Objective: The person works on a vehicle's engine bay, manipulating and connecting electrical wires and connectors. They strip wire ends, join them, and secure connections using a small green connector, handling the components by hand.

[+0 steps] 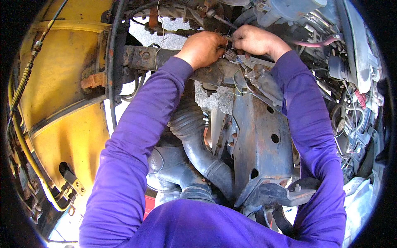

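My left hand [205, 48] is closed, its fingers curled over a small dark piece above the rusty metal beam [142, 57]. Close beside it on the right, my right hand [257, 40] is pinched at the same spot, fingertips almost meeting the left ones. What the fingers grip is too small and too covered to name. A bundle of wires [240, 62] hangs just under the fingertips, with a thin green wire [236, 80] looping below it. Both forearms, in purple sleeves, reach up across the view.
Yellow body panels [68, 144] with a spring-wrapped cable [27, 82] stand at the left. A ribbed hose [188, 118] joins a grey pipe below the beam. Right of it is a metal frame rail [262, 136] with round holes. Tangled wiring [349, 124] and a pink hose [318, 42] lie at the right.
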`<state>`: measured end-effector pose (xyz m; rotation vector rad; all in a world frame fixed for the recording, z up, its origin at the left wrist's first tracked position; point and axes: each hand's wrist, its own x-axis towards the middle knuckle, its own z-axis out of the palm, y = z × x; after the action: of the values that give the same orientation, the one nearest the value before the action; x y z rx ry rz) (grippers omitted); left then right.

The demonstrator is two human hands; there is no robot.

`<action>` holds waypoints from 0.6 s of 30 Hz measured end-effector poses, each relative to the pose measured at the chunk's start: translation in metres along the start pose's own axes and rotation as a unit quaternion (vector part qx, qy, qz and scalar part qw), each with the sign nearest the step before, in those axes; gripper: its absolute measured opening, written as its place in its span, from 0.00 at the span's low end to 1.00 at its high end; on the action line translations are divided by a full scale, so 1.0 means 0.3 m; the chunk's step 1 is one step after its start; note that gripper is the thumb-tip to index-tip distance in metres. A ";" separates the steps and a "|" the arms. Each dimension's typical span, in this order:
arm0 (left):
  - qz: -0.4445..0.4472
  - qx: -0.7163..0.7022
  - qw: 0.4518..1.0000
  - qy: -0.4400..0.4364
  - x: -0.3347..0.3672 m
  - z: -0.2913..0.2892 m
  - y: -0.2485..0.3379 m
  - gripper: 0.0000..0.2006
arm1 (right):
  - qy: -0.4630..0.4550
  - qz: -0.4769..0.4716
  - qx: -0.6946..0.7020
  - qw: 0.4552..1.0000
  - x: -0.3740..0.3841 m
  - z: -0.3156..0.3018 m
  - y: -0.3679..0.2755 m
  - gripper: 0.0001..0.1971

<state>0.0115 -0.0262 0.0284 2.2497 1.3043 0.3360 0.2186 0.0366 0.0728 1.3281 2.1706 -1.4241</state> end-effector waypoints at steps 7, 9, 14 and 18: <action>0.111 0.093 0.975 -0.170 0.083 -0.126 -0.026 0.15 | -0.068 0.065 0.064 0.993 0.002 -0.004 0.006 0.09; 0.028 0.009 0.984 -0.178 0.078 -0.185 -0.088 0.17 | -0.067 0.059 0.067 0.994 -0.003 -0.011 0.011 0.09; -0.091 0.105 0.955 -0.262 0.068 -0.208 -0.295 0.19 | -0.102 0.051 0.048 0.992 0.015 0.007 0.024 0.07; -0.087 0.046 0.903 -0.419 0.085 -0.152 -0.264 0.28 | -0.106 0.061 0.020 0.992 0.022 0.008 0.027 0.08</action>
<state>-0.0543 0.0420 0.0224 1.9439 1.0204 -0.7063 0.2204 0.0393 0.0625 1.2357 1.9037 -1.4934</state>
